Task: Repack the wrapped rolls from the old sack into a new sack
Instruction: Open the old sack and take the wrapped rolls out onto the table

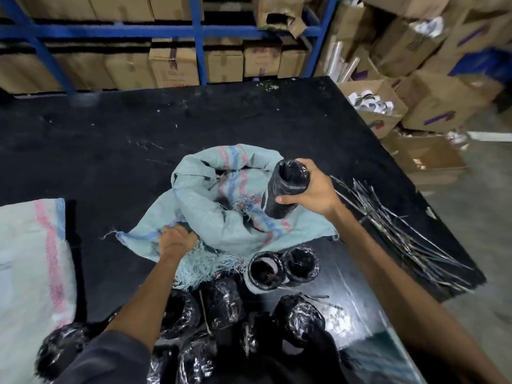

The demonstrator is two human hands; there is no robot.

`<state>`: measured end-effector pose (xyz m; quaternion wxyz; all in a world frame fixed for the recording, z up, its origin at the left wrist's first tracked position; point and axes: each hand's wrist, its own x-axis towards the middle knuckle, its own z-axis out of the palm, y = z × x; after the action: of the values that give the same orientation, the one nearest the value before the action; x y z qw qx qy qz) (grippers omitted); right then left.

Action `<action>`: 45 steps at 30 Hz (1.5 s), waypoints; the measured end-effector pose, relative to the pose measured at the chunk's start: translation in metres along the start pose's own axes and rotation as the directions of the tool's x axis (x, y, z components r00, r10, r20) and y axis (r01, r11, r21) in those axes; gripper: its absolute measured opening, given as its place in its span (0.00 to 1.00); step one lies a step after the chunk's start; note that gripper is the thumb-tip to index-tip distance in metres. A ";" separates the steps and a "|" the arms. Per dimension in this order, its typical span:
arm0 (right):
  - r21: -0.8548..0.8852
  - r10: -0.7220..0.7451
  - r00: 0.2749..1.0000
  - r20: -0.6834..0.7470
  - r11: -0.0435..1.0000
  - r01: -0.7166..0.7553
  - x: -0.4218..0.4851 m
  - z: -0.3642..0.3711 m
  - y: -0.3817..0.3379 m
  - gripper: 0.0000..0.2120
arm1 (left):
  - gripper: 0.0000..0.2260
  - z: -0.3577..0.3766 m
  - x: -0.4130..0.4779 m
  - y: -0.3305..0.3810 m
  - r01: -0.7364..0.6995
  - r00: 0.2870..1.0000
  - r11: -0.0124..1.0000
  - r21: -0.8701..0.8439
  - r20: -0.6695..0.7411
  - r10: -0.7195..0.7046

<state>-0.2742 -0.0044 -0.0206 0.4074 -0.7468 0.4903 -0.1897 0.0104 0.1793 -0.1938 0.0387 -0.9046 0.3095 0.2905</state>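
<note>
I look down at the old sack [230, 206], which lies crumpled on the black table [110, 128]. My right hand [313, 189] is wrapped around one black roll [288, 187] and holds it up just over the right side of the old sack. My left hand [177, 241] grips the frayed edge of the old sack nearest me. Many more rolls [221, 300] stand in a bunch on my side of the old sack. The new sack [33, 245] lies flat, well to the left of the old sack. I think I am on the emptying step. Next I should put this roll with the others, or carry it over to the new sack, which I think I must open first.
</note>
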 end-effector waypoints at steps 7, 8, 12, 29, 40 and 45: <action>0.019 -0.088 0.970 -0.226 0.995 0.094 -0.091 -0.062 0.012 0.42 | 0.47 0.023 -0.009 0.009 0.054 0.962 0.998 0.013 0.268 -0.056; 0.002 -0.084 0.964 -0.251 0.996 0.087 -0.105 -0.065 0.016 0.42 | 0.51 0.026 -0.009 0.009 0.043 0.960 0.998 0.040 0.274 -0.053; 0.022 -0.023 0.926 -0.377 0.999 0.034 -0.152 -0.066 0.043 0.43 | 0.71 0.027 -0.012 0.012 0.057 0.950 0.994 0.095 0.300 -0.083; -0.109 0.337 0.905 -0.260 0.921 -0.374 -0.159 0.022 0.156 0.51 | 0.72 0.035 -0.022 0.014 0.023 0.969 0.984 0.179 0.237 -0.066; -0.203 0.387 0.922 -0.029 0.901 -0.385 -0.153 0.003 0.157 0.65 | 0.62 0.020 -0.025 0.009 -0.059 0.983 0.988 0.143 0.180 0.032; -0.411 0.349 0.936 0.032 0.859 -0.306 -0.142 -0.027 0.120 0.63 | 0.32 -0.027 -0.067 -0.009 -0.174 0.952 0.983 -0.064 0.243 0.185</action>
<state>-0.4260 0.0877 -0.0836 0.2978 -0.7286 0.6163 0.0264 -0.0138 0.2156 -0.1357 0.0317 -0.8300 0.3770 0.4098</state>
